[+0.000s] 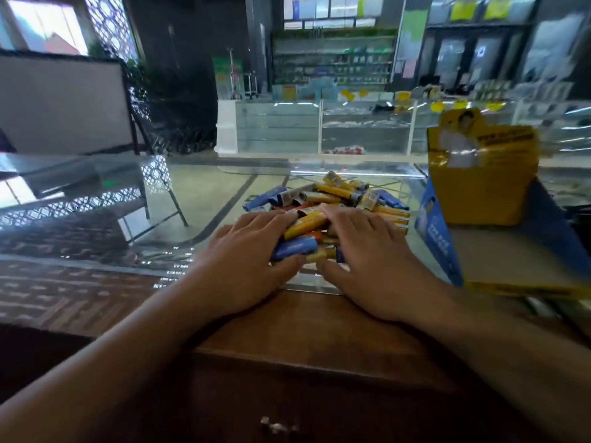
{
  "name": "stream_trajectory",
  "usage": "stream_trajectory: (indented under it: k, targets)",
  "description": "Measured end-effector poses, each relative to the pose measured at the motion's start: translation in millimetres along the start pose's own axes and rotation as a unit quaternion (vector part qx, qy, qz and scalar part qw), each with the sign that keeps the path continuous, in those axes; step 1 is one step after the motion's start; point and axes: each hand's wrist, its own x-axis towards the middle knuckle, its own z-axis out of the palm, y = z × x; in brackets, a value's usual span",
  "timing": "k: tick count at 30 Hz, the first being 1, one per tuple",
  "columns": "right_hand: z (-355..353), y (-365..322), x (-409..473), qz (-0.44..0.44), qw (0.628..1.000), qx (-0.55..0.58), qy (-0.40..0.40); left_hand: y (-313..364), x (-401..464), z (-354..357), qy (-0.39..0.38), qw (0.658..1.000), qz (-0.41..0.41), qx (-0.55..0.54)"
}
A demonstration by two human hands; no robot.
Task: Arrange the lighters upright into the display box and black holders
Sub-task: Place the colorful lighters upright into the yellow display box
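Lighters lie heaped under left hand and right hand.

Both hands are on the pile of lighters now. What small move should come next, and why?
Probably the right hand should pinch one yellow lighter from the pile and lift it toward the display box. The lighters all lie flat and mixed, both hands only rest on them, and the box stands open on the right.
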Motion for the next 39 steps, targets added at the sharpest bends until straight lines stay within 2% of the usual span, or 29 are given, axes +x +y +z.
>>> stream_trajectory:
  k: [4, 13, 17, 21, 26, 31, 36, 39]
  targets:
    - [-1.0, -0.2, -0.5, 0.009, 1.0, 0.01, 0.021, 3.2, 0.9, -1.1, 0.002, 1.0, 0.006, -0.013]
    - [-10.7, 7.9, 3.2, 0.044, 0.998, 0.044, 0.005, 19.3, 2.4, -11.5, 0.01, 1.0, -0.004, -0.016]
    - [-15.3, 14.9, 8.9, 0.036, 0.998, 0.04, -0.031, 14.5, 8.1, -11.6, -0.009, 0.999, 0.025, -0.03]
    - [-22.9, 21.2, 26.9, 0.034, 0.997, -0.012, -0.074, 4.0, 20.9, -11.5, -0.02, 0.998, 0.067, -0.007]
    - [-21.0, 29.5, 33.9, 0.023, 0.997, 0.036, -0.063, -7.7, 32.1, -7.2, -0.017, 0.994, 0.11, -0.014]
    - [-27.7, 47.8, 30.0, 0.021, 0.994, 0.019, -0.105, -7.4, 32.4, -3.9, -0.011, 0.992, 0.124, -0.037]
    - [-17.8, 55.8, 30.6, 0.026, 0.998, -0.003, -0.057, -8.2, 29.6, -3.0, -0.005, 0.991, 0.125, -0.04]
    - [-14.5, 54.8, 31.9, 0.024, 0.997, -0.019, -0.077, -8.4, 29.3, -3.6, -0.012, 0.993, 0.115, -0.035]
